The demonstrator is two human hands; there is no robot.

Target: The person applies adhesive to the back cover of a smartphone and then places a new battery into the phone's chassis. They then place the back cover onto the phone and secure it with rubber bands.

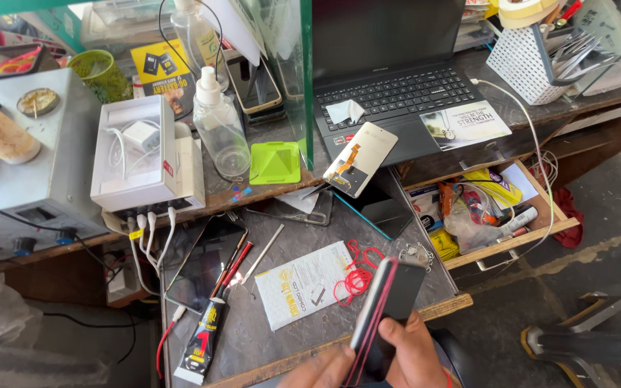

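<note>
Fingers of both hands clamp phone | long axis tilted up-right | red bands lengthwise

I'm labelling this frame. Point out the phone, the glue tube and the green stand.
phone (pixel 397 291): head view, dark back panel.
glue tube (pixel 201 343): head view, middle of body.
green stand (pixel 275 162): head view, raised centre.

— What sort of place am I sitting in?
— A phone repair workshop, by the bench. A detached phone screen with its orange flex cable leans by my laptop; another dark panel lies flat.
— Tools?
— Glue tube, thin metal tools, a clear spray bottle, a grey power supply unit with knobs.
— Storage?
— An open wooden drawer stuffed with packets and parts; a white mesh holder full of tweezers.
</note>
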